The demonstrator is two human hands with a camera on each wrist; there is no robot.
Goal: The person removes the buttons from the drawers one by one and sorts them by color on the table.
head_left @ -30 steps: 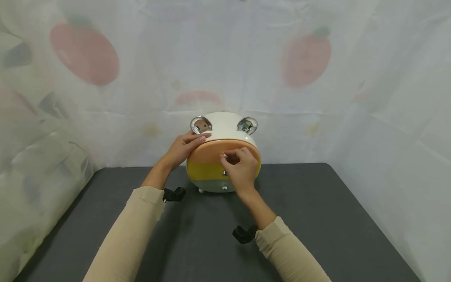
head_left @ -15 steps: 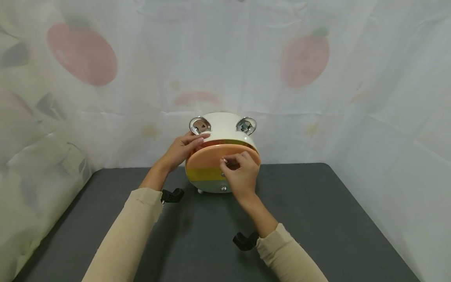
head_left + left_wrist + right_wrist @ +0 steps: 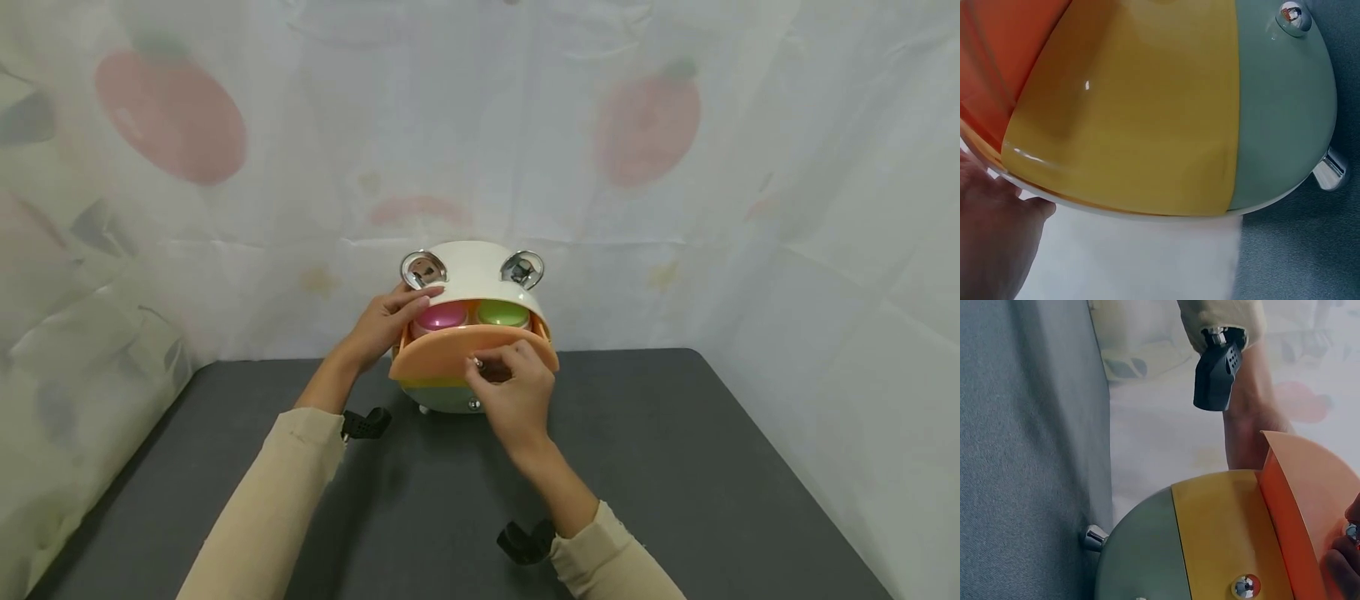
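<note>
Head view, frame centre: right hand [image 3: 510, 387] pinches the orange drawer [image 3: 450, 354] knob, drawer out; left hand [image 3: 390, 321] rests flat, steadying the white box [image 3: 472, 265].

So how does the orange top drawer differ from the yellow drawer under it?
The orange top drawer is pulled out from the white round case, so a pink pot and a green pot show inside; the yellow middle drawer is pushed in, its contents hidden. The right hand pinches the orange drawer's knob; the yellow drawer's silver knob is untouched. Both have glossy curved fronts.
</note>
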